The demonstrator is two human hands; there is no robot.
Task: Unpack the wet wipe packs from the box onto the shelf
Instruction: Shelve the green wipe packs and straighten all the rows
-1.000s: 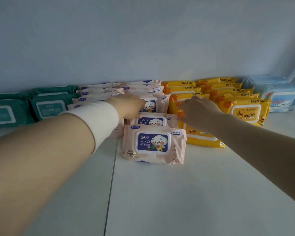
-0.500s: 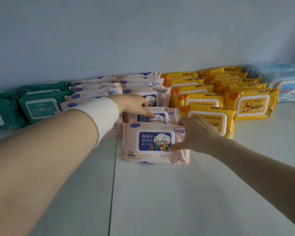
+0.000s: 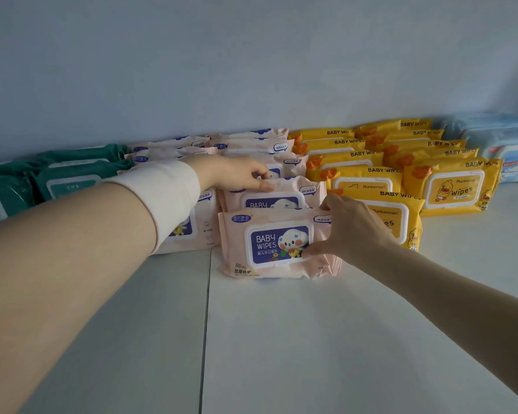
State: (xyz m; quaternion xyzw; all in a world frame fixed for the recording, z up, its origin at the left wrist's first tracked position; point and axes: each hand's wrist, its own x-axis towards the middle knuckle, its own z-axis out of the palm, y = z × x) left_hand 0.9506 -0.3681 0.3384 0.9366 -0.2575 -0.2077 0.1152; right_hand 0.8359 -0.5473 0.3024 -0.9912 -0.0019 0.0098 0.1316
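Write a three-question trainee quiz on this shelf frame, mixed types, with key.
1. True or false: the right hand grips the front pink pack.
2. Which colour of packs stands directly right of the pink rows? A green, B yellow, C blue.
3. Fill in: the left hand rests on the top edge of the ____ pink pack in that row.

Key
1. True: thumb on its lid, fingers over its top right corner.
2. B: the yellow packs; the green packs are at the left, the blue packs at the far right.
3. second
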